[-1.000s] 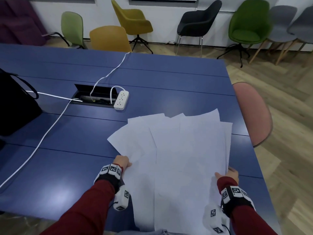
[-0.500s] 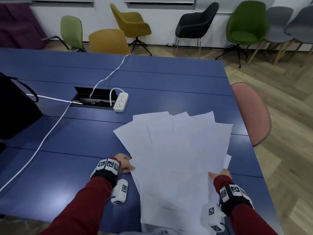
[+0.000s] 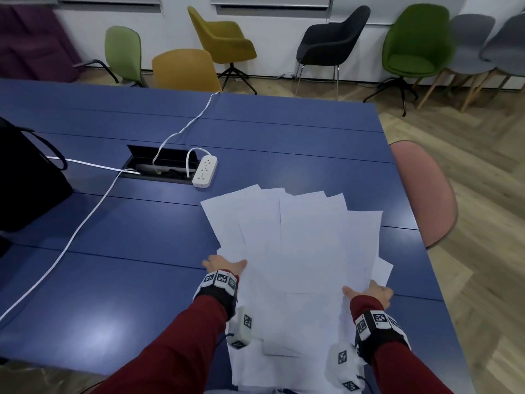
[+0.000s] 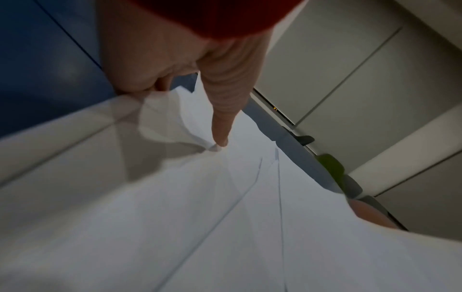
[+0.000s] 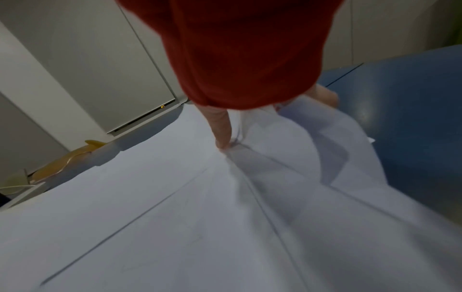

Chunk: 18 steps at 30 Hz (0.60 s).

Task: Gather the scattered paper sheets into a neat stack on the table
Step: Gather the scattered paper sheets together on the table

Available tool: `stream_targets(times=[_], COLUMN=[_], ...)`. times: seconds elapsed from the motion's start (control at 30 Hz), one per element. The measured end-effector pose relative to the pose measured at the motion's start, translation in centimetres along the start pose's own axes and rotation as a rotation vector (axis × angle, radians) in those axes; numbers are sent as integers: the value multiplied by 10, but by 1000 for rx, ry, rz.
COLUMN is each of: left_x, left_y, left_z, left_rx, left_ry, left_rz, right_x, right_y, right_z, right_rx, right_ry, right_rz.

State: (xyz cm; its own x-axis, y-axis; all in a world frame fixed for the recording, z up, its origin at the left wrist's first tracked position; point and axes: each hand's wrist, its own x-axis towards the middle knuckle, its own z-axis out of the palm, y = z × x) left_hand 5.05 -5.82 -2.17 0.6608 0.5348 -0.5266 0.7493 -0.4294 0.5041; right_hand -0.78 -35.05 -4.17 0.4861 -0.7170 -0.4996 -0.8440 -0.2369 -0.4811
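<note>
**Sheets drawn closer together between both hands**

Compared with a second ago, the fanned paper sheets have narrowed: their left corner has pulled rightward and the left hand has moved in with it, while the right hand has hardly shifted.

Around them on the blue surface lie a white power strip beside an open cable hatch, white cables trailing off to the left and to the far edge, and a black bag at the left edge. A pink chair stands against the right edge of the surface; more chairs line the far wall. None of these touches the sheets.

The sheets lie overlapped on the near right part of the surface, far edges uneven and splayed, near ends hanging past the near edge. The left grip pinches the left edge, thumb pressed on top and the paper crumpling under it. The right grip pinches the right edge likewise, thumb on top, with the paper bulging up beside it.

Fingers of both hands are under the paper and hidden. Both wrist views are blurred, and the near ends of the sheets are cut off by the bottom of the head view.
</note>
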Motion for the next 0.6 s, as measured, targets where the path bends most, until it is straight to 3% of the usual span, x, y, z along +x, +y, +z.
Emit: stream_targets(times=[0.1,0.2,0.43,0.6], left_x=[-5,-4,-3,3], left_y=[7,9,10,4], left_z=[3,7,16,18], left_rx=[114,96,-129,-339], left_ry=[6,-30,-138,-245], left_rz=[7,-10,27,14], right_x=[-5,-2,2,3], right_y=[2,2,-4,-7], right_z=[-4,-12,-12,-7], right_rx=[191,228,209,229], right_ry=[50,69,-78,-284], right_rz=[43,114,99,55])
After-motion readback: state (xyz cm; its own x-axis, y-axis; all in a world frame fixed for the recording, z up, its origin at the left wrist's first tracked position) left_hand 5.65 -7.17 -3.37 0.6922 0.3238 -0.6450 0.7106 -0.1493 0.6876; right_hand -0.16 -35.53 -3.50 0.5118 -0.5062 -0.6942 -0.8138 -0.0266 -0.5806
